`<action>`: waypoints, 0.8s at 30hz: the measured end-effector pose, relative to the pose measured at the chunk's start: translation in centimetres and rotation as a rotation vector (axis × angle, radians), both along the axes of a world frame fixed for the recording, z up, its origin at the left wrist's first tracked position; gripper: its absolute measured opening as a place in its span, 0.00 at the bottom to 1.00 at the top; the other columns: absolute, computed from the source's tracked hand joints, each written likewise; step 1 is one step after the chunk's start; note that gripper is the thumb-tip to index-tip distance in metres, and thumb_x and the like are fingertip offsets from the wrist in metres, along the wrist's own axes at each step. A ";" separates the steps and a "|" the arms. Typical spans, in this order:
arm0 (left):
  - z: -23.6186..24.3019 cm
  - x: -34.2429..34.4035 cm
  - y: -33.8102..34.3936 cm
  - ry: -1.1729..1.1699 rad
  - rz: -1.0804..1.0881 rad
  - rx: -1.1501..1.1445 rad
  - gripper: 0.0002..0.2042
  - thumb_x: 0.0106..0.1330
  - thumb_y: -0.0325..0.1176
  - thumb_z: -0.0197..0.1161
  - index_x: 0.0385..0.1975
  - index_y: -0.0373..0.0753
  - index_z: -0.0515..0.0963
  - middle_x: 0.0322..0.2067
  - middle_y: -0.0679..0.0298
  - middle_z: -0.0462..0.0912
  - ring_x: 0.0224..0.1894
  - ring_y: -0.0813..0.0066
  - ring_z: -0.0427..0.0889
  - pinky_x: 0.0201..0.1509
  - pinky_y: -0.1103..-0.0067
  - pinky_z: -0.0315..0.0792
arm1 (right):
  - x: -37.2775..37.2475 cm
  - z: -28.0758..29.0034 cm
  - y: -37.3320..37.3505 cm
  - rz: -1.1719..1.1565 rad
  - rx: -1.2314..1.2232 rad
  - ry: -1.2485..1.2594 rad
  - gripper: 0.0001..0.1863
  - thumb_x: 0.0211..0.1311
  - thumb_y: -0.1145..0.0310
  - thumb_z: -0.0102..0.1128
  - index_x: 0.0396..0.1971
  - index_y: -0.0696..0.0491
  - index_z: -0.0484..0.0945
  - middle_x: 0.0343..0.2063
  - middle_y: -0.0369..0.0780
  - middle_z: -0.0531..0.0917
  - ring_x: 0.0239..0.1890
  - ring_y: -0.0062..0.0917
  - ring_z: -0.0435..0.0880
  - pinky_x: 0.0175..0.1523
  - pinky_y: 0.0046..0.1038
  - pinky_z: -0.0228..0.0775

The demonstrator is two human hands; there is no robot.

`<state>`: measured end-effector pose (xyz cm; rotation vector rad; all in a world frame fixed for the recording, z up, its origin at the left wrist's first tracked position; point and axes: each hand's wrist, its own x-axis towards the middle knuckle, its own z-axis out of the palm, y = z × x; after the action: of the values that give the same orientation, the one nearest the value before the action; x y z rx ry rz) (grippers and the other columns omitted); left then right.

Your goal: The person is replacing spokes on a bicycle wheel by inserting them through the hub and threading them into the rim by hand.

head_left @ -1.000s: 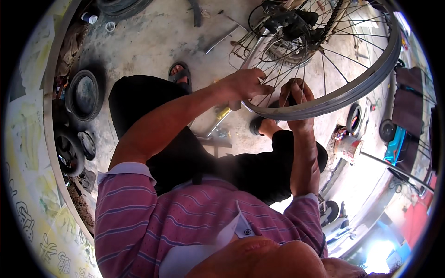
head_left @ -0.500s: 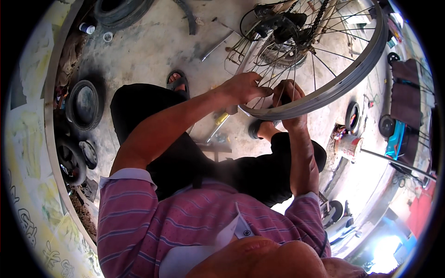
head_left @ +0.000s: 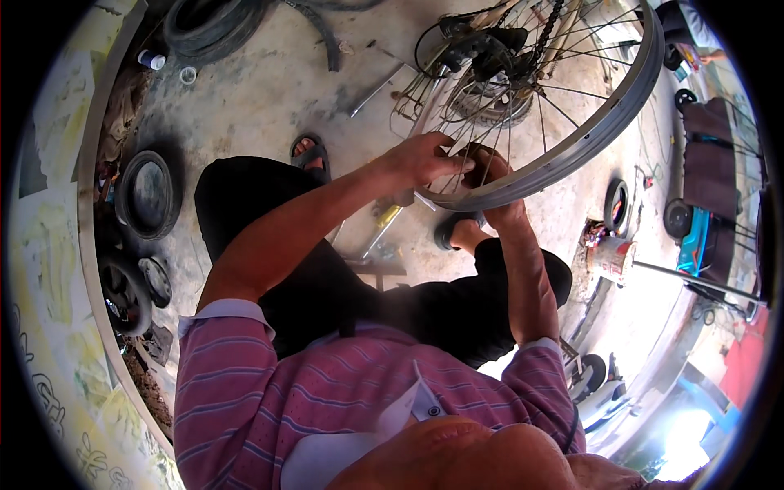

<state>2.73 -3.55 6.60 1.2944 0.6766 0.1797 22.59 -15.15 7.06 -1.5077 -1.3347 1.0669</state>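
Note:
A bare bicycle wheel rim [head_left: 608, 126], without a tyre, is tilted in front of me with its thin spokes [head_left: 563, 114] running up to the hub. Beside the hub are a dark derailleur [head_left: 494, 53] and a chain. At the near left part of the rim, my left hand [head_left: 429, 159] is closed, thumb and fingers pinched among the spokes. Close against it, my right hand [head_left: 492, 173] reaches up inside the rim with curled fingers. Whatever sits between the fingers is hidden. Below the rim lies a yellow-handled screwdriver [head_left: 388, 216].
Loose tyres [head_left: 208, 33] are piled at the far left, and another tyre [head_left: 149, 194] rests by the wall. A long metal tool [head_left: 380, 90] lies on the floor. Rightward are a bucket [head_left: 611, 257], a blue vehicle [head_left: 694, 241] and another person [head_left: 694, 24].
The wheel has shifted slightly left. My right hand has moved left with it, nearer my left hand. Another person has come into view at the far right.

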 end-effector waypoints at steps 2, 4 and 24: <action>0.3 0.0 0.0 -0.006 -0.011 -0.027 0.28 0.68 0.45 0.69 0.58 0.28 0.73 0.46 0.54 0.85 0.51 0.71 0.82 0.58 0.75 0.72 | 0.0 -0.9 0.0 -0.071 -0.130 0.309 0.16 0.74 0.68 0.53 0.55 0.60 0.76 0.52 0.42 0.78 0.52 0.27 0.80 0.52 0.29 0.77; 0.4 -0.1 0.1 -0.013 -0.021 -0.051 0.27 0.68 0.44 0.69 0.58 0.29 0.73 0.47 0.54 0.85 0.51 0.71 0.82 0.59 0.75 0.72 | -0.1 -2.4 0.0 -0.141 -0.221 0.609 0.17 0.75 0.68 0.52 0.58 0.60 0.74 0.53 0.43 0.78 0.54 0.29 0.80 0.52 0.30 0.78; 2.8 -1.2 -0.4 -0.127 0.018 -0.085 0.27 0.69 0.43 0.68 0.60 0.31 0.74 0.51 0.59 0.83 0.55 0.72 0.80 0.63 0.75 0.70 | -3.9 1.3 2.3 -0.061 -0.159 0.749 0.33 0.80 0.44 0.33 0.58 0.60 0.72 0.54 0.43 0.79 0.57 0.30 0.76 0.65 0.31 0.64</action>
<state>1.50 -3.98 9.38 1.1851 0.5813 0.2434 18.72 -12.80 8.32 -1.0659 -0.6862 1.5223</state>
